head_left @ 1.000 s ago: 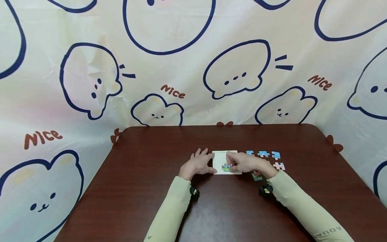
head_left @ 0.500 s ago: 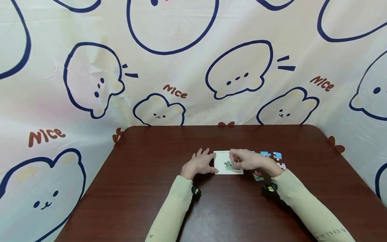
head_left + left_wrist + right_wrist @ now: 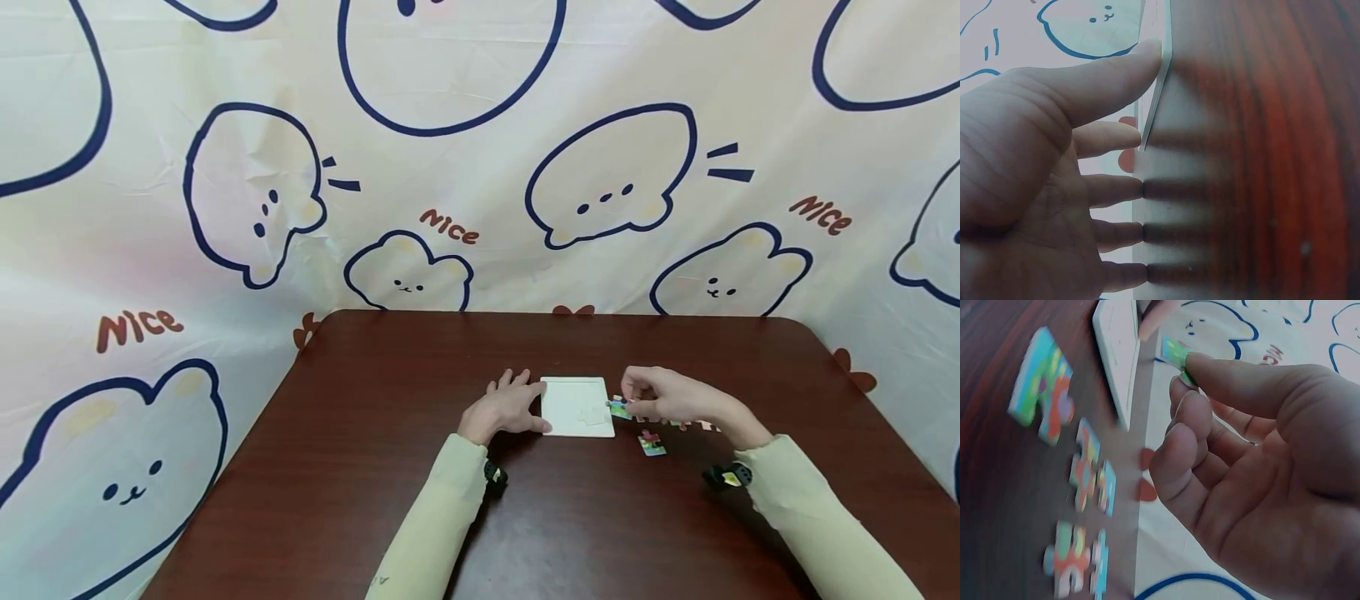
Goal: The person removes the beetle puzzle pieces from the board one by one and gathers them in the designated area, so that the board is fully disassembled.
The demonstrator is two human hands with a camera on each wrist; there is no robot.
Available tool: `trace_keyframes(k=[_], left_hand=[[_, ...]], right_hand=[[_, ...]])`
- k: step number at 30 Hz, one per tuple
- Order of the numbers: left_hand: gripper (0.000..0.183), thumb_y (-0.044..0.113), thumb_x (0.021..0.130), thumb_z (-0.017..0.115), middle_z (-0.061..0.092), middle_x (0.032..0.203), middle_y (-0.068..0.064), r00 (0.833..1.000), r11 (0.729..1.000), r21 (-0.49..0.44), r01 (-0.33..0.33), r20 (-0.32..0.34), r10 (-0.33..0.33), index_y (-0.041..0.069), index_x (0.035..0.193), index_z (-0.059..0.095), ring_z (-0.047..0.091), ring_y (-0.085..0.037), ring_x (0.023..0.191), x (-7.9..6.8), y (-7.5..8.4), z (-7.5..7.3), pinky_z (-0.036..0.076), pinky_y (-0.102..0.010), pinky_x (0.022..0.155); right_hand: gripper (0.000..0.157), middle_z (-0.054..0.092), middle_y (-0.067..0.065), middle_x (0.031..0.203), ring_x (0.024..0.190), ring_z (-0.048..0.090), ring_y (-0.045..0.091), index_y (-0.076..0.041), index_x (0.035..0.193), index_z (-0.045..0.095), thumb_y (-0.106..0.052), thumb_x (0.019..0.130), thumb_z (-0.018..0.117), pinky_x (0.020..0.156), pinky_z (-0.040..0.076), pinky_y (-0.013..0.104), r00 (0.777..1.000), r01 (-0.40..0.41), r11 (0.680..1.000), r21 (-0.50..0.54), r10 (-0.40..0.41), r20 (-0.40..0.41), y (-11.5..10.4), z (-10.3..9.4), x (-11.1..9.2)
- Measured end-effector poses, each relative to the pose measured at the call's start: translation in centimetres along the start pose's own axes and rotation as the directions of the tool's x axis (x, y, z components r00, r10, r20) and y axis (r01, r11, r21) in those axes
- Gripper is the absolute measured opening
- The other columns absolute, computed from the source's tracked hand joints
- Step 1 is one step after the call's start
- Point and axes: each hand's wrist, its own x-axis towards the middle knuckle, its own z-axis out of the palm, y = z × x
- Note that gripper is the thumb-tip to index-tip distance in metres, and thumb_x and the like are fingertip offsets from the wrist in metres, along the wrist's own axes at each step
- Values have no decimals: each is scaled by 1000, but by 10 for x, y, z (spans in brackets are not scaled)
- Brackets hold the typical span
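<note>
A white puzzle board [image 3: 573, 404] lies flat on the table. My left hand [image 3: 502, 410] is at its left side, fingers spread and straight, the thumb and forefinger against the board's edge. In the left wrist view the left thumb [image 3: 1110, 81] rests on the edge of the board [image 3: 1154, 94]. My right hand [image 3: 678, 396] pinches a colourful jigsaw piece [image 3: 619, 407] just off the board's right edge. The right wrist view shows this jigsaw piece [image 3: 1174, 352], green and blue, between thumb and forefinger; its far part is hidden by the fingers.
A loose jigsaw piece [image 3: 652, 443] lies right of the board on the brown table [image 3: 525, 533]. Several more pieces, such as a pink and orange one [image 3: 1069, 557], lie under and beside the right hand. A patterned cloth [image 3: 480, 150] hangs behind the table.
My right hand has moved right, from over the board to beyond its right edge, carrying the jigsaw piece. The board's face now shows bare. The left hand has kept its place at the board.
</note>
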Motion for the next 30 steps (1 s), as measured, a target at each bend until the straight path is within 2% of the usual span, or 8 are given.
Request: trace_keyframes(k=[9, 18, 30], left_hand=[[74, 47, 91, 66, 17, 165, -10, 1000, 1000, 7, 10, -1, -10, 24, 153, 35, 9, -39, 153, 1, -2, -1, 16, -56, 121], [69, 46, 90, 68, 19, 164, -12, 1000, 1000, 19, -3, -7, 4, 24, 149, 41, 11, -40, 152, 2, 0, -2, 18, -58, 120], [71, 46, 90, 68, 19, 165, -11, 1000, 1000, 12, 1, 1, -1, 25, 151, 38, 11, -39, 152, 1, 0, -1, 17, -58, 120]], right_hand=[[18, 54, 3, 73, 54, 51, 13, -10, 95, 52, -21, 94, 66, 45, 45, 28, 1000, -23, 999, 33, 23, -6, 14, -11, -26], [14, 52, 1, 72, 56, 52, 12, -9, 93, 55, -19, 95, 64, 47, 48, 30, 996, -64, 997, 43, 60, 73, 36, -18, -44], [13, 54, 1, 71, 56, 52, 11, -9, 90, 58, -19, 95, 64, 47, 47, 29, 984, -114, 993, 28, 109, 142, 47, -18, -54]])
